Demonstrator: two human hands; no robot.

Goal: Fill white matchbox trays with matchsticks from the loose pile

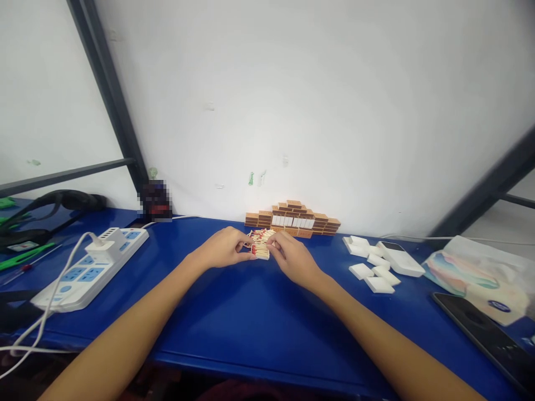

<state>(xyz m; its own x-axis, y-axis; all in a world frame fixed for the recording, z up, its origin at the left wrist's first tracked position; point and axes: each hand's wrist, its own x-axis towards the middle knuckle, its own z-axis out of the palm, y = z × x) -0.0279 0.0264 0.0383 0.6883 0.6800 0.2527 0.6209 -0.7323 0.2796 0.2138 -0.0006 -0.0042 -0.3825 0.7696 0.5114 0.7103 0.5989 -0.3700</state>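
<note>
A small white matchbox tray with red-tipped matches in it is on the blue table between my hands. My left hand grips the tray's left end between thumb and fingers. Just behind the tray lies a loose pile of matches, its lower part close to my fingertips. My right hand is closed in a pinch at the right edge of the matches, its fingertips on some of them; how many is too small to tell. Beyond the hands, brown matchboxes are stacked in steps against the wall, with white pieces set in the middle.
Several white trays lie to the right beside a white power bank. Farther right are a tissue pack and a black phone. On the left are a power strip with cables, headphones and a green tool.
</note>
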